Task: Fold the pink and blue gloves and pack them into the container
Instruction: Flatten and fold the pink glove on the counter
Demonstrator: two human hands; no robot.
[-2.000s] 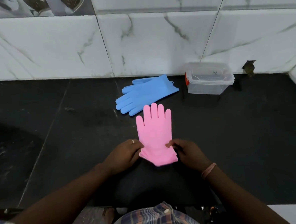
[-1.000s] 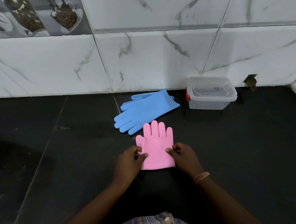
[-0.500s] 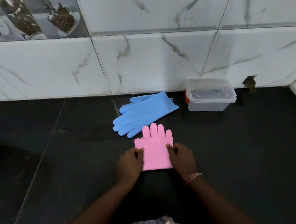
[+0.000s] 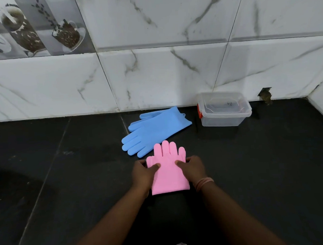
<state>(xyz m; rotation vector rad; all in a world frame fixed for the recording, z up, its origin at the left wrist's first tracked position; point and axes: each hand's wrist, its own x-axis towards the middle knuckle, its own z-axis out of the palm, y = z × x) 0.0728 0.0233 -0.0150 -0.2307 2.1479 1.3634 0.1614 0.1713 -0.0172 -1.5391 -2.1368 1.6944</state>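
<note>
Change: I now have the pink glove [image 4: 168, 174] folded cuff-over-palm, shorter than a second ago.
Hands: left hand [image 4: 144, 173] and right hand [image 4: 193, 169] pinch its sides.
Place: countertop [image 4: 272, 163] middle; blue glove [image 4: 155, 131] unfolded, lidded container [image 4: 223, 109] at back edge.

The scene is viewed by one head-worn wide-angle camera, aimed forward and down over a dark counter [image 4: 66, 185] toward a marble-tiled wall [image 4: 154, 75], hands seen close below.

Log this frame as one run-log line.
step: folding pink glove | left hand, right hand: pressing its sides | blue glove: flat, untouched | container: holds neither glove
</note>
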